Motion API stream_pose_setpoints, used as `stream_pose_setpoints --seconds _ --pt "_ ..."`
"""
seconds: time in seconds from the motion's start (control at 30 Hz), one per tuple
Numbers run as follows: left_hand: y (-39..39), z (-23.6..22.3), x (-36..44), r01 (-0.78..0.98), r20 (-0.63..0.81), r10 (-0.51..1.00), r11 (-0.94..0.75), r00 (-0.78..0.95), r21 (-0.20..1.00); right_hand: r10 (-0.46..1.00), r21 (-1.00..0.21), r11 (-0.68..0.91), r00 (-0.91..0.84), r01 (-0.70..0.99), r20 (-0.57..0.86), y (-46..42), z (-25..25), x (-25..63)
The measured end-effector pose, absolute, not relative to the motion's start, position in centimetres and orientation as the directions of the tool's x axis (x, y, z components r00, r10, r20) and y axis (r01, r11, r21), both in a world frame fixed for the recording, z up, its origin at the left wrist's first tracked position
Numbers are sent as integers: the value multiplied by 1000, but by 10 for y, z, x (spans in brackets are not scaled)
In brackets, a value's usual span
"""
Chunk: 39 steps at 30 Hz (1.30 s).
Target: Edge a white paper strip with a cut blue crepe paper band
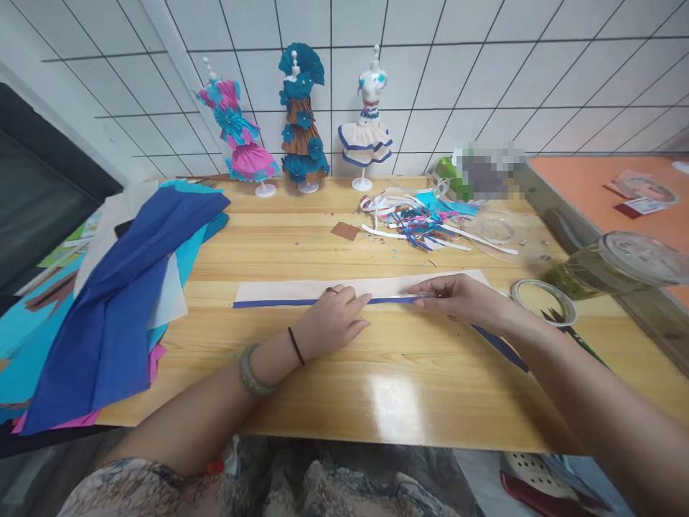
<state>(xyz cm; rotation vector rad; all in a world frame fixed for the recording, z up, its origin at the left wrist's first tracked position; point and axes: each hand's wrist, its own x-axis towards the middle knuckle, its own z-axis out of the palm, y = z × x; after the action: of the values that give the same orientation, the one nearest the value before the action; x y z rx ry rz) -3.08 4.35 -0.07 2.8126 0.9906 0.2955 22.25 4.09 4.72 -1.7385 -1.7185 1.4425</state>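
A long white paper strip (pixel 301 289) lies across the middle of the wooden table (pixel 334 388), with a thin blue strip (pixel 269 303) along its near edge. My left hand (pixel 331 321) rests on both strips near their middle, fingers loosely curled and pressing down. My right hand (pixel 463 300) pinches the blue strip against the white one further right. The blue strip's free end (pixel 500 345) trails off under my right wrist.
Sheets of blue, cyan and pink crepe paper (pixel 118 294) pile at the left. Three small dressed mannequins (pixel 301 115) stand at the back. Paper scraps (pixel 414 219), a tape roll (pixel 543 298), scissors (pixel 565 327) and a glass jar (pixel 613 266) lie at the right.
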Motion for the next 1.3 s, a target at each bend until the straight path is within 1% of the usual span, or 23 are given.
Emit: stream_pose_setpoints --seconds 0.13,0.27,0.37,0.47,0.6,0.67,0.77,0.9,1.0,1.1,1.23,1.3 --pt "44 1 -31 601 138 634 -769 761 217 875 -751 -230 -206 619 -437 45 45 227" --pt "45 3 -30 607 131 639 -765 758 214 868 -727 -265 -171 633 -465 47 37 231" --pt "45 3 -29 617 127 647 -758 752 209 858 -738 -285 -180 612 -481 48 30 234" --pt "46 3 -28 623 132 657 -749 742 226 859 -762 -267 -212 591 -466 47 26 236" --pt "48 6 -26 646 118 695 -708 709 284 901 -780 -164 -230 605 -367 39 28 235" --pt "50 8 -24 661 85 710 -687 699 302 930 -748 -94 -211 657 -302 31 33 232" --pt "52 12 -22 673 43 710 -683 703 283 949 -682 1 -215 732 -229 16 43 223" --pt "57 15 -20 669 -18 685 -706 729 231 939 -632 142 -306 762 -157 0 56 208" --pt "64 15 -19 659 -56 666 -717 744 225 933 -562 223 -341 797 -112 -5 62 199" --pt "70 17 -17 662 -79 671 -695 737 281 929 -531 260 -359 807 -91 -6 66 195" --pt "76 23 -16 683 -136 689 -635 712 362 927 -559 270 -369 784 -70 -4 70 191" --pt "79 25 -17 686 -159 689 -613 707 393 925 -553 279 -375 785 -66 -4 71 189"
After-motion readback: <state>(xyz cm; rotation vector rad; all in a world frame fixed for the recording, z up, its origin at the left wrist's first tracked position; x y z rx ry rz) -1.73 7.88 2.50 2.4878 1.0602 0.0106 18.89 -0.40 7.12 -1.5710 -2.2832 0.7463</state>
